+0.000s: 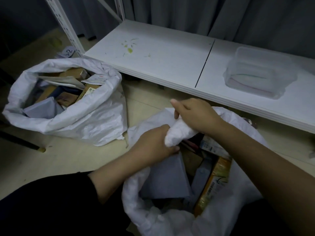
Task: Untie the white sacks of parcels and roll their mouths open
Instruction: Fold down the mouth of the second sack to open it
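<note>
Two white sacks of parcels stand on the floor. The left sack [81,120] has its mouth rolled open, with boxes and grey mailers showing inside. The near sack [153,218] lies in front of me, its mouth partly open over a grey parcel [167,181] and a yellow box [214,183]. My left hand [153,143] and my right hand [196,114] both grip a bunched roll of this sack's far rim [179,133], the left from below, the right from above.
A low white shelf board [162,53] runs along the far side, with a clear plastic tub [259,72] on its right part. A white slotted upright [68,26] stands at the shelf's left end. A paper label [68,52] lies on the beige floor behind the left sack.
</note>
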